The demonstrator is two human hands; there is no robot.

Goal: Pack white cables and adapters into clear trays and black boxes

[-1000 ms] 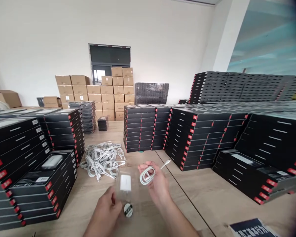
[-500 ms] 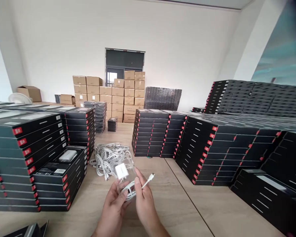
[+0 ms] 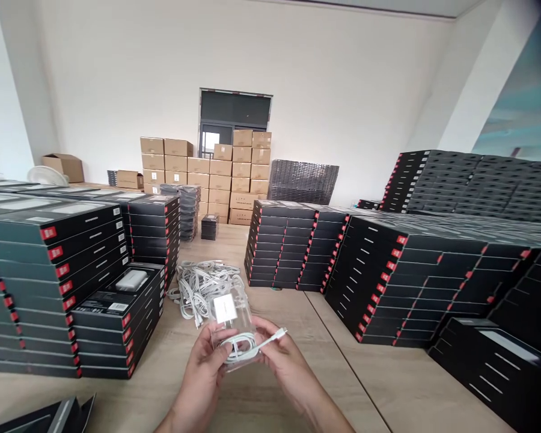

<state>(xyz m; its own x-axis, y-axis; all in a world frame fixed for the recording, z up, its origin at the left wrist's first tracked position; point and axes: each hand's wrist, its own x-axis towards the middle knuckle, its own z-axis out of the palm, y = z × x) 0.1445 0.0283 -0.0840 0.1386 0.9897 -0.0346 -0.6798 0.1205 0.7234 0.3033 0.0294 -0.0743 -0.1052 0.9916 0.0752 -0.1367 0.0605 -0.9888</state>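
Observation:
Between my two hands is a clear plastic tray (image 3: pixel 243 313) holding a white charger plug (image 3: pixel 225 308) in its upper part. A coiled white charging cable (image 3: pixel 240 349) lies over the lower part, and its connector end sticks out to the right. My left hand (image 3: pixel 204 368) grips the tray's left side, thumb on the coil. At the right edge, my right hand (image 3: pixel 283 356) holds the tray, its fingers partly hidden behind the tray and cable end. Just beyond lies a heap of white cables (image 3: pixel 202 284) on the table (image 3: pixel 270 391).
Stacked black boxes (image 3: pixel 94 252) rise on the left, with a white charger (image 3: pixel 132 280) on a lower stack. More black boxes (image 3: pixel 293 246) line the right. An open black box (image 3: pixel 49 418) sits at the lower left. Cardboard cartons (image 3: pixel 198 180) stand at the back.
My right thumb has come off the cable coil, and that hand has moved slightly right to the tray's edge. More of the tray and coil shows. The view has shifted a little.

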